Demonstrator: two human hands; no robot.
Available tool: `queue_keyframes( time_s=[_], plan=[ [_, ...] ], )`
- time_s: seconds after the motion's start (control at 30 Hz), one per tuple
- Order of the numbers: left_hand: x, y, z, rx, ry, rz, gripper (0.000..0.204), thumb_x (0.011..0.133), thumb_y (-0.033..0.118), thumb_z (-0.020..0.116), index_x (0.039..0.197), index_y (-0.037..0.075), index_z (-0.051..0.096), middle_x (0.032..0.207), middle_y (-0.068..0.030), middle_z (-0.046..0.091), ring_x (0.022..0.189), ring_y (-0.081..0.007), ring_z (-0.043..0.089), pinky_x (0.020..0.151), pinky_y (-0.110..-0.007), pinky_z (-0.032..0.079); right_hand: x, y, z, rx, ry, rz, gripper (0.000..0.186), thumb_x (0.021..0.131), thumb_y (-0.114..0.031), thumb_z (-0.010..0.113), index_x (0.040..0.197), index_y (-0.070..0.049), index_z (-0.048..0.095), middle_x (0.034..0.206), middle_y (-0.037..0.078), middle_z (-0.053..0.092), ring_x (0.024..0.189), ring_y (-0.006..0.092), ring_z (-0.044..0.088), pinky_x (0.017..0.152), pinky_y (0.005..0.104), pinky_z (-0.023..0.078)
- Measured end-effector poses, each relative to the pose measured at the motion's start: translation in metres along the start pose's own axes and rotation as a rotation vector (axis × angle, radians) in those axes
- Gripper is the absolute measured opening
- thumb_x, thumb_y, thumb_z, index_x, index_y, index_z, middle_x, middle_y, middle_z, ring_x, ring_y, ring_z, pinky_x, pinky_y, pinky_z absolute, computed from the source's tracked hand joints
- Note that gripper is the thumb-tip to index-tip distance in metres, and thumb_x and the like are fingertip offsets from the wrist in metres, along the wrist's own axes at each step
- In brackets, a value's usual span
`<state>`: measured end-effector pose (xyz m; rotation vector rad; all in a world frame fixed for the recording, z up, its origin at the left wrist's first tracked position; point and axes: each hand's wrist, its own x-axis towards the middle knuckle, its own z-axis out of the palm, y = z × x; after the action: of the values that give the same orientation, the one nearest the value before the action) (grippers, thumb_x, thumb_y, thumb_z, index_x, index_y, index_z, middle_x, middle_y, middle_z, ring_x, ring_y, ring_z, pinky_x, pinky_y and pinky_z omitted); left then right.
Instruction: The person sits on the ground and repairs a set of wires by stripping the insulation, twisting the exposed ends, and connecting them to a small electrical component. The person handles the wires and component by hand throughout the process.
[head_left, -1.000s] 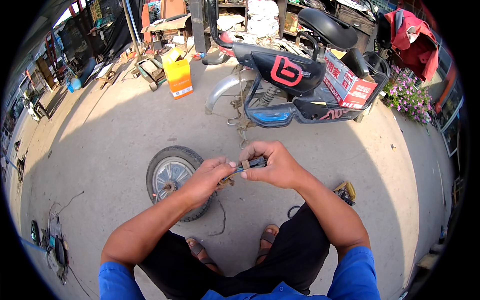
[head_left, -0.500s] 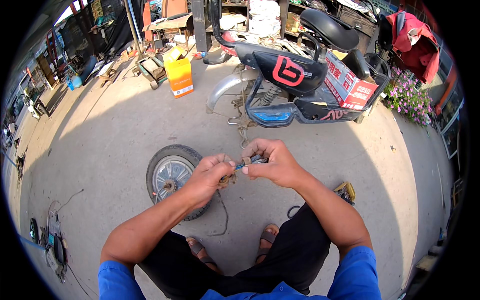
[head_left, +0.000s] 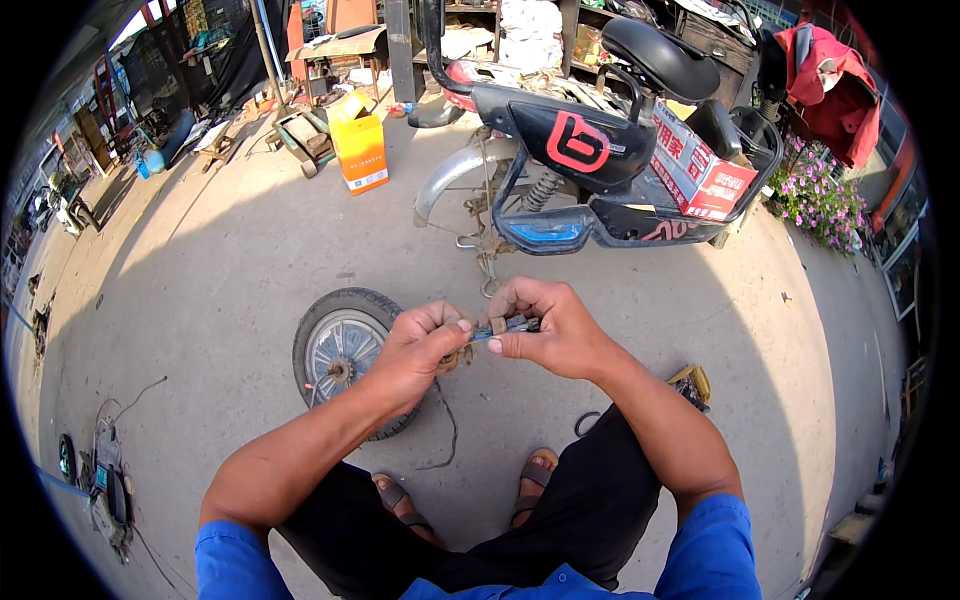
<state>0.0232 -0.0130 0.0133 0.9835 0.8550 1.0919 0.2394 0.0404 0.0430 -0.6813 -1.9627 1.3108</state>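
Thin blue and yellow wires [head_left: 480,335] stretch between my two hands, above the ground in front of my knees. My left hand [head_left: 418,345] pinches the wires at their left end, thumb on top; brownish loose ends hang under its fingers. At the other end, my right hand [head_left: 548,322] is closed on small grey and brown wire connectors [head_left: 513,324], partly covered by its fingers. Below and left of the hands lies a wheel [head_left: 345,345] with a tyre and a metal hub, partly hidden by my left forearm. A dark cable [head_left: 453,425] trails on the ground beside it.
A black electric scooter [head_left: 590,150] without its rear wheel stands ahead, a red-and-white box [head_left: 705,175] on its footboard. An orange box [head_left: 358,150] stands ahead left. Right of my knee are a black ring [head_left: 587,424] and a yellow-edged container [head_left: 690,385]. Flowers [head_left: 820,195] grow far right.
My right hand has shifted very slightly, and a little more of the connectors shows between its fingers. My left hand keeps its pinch on the wires. Everything else is unchanged.
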Motion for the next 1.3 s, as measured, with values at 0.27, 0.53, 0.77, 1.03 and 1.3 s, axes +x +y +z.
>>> queue_keyframes(
  time_s=[0.27,0.53,0.77,1.03,1.3],
  plan=[
    [0.001,-0.002,0.000,-0.050,0.009,0.025,0.018,0.097,0.020,0.067,0.094,0.004,0.060,0.078,-0.0030,0.062,0.064,-0.0087,0.055,0.055,-0.026,0.041,-0.004,-0.015,0.005,-0.265,0.057,-0.154,0.023,0.076,-0.006,0.079,0.091,0.000,0.062,0.081,0.014,0.065,0.072,0.0215,0.063,0.067,0.0348,0.050],
    [0.002,-0.001,-0.002,0.001,0.023,0.032,0.019,0.097,0.020,0.068,0.089,0.006,0.058,0.076,-0.0030,0.062,0.061,-0.0089,0.054,0.054,-0.026,0.041,-0.006,-0.021,0.008,-0.368,0.052,-0.209,0.024,0.075,-0.006,0.077,0.093,-0.001,0.063,0.083,0.016,0.063,0.074,0.0336,0.065,0.066,0.0394,0.050],
    [0.004,-0.001,-0.002,-0.014,0.078,0.087,0.019,0.095,0.015,0.071,0.082,0.008,0.059,0.072,0.0024,0.058,0.061,-0.0046,0.047,0.054,-0.024,0.036,-0.007,-0.022,0.010,-0.535,0.090,-0.260,0.025,0.076,-0.011,0.080,0.095,-0.003,0.065,0.084,0.015,0.065,0.076,0.0327,0.065,0.067,0.0385,0.051],
    [0.006,-0.001,-0.009,-0.095,0.103,0.147,0.022,0.093,0.009,0.072,0.079,0.008,0.055,0.073,0.0005,0.059,0.062,-0.0059,0.046,0.054,-0.025,0.034,-0.009,-0.018,0.002,-0.243,0.076,0.172,0.024,0.085,-0.010,0.076,0.105,0.000,0.068,0.086,0.015,0.070,0.073,0.0187,0.064,0.066,0.0342,0.050],
    [0.008,0.000,-0.008,-0.067,0.102,0.162,0.024,0.093,0.011,0.072,0.080,0.009,0.053,0.081,-0.0046,0.062,0.064,-0.0110,0.054,0.056,-0.026,0.041,-0.004,-0.003,0.003,-0.035,0.166,0.076,0.022,0.085,-0.009,0.076,0.100,0.004,0.067,0.085,0.007,0.069,0.076,0.0099,0.061,0.066,0.0285,0.049]
  ],
)
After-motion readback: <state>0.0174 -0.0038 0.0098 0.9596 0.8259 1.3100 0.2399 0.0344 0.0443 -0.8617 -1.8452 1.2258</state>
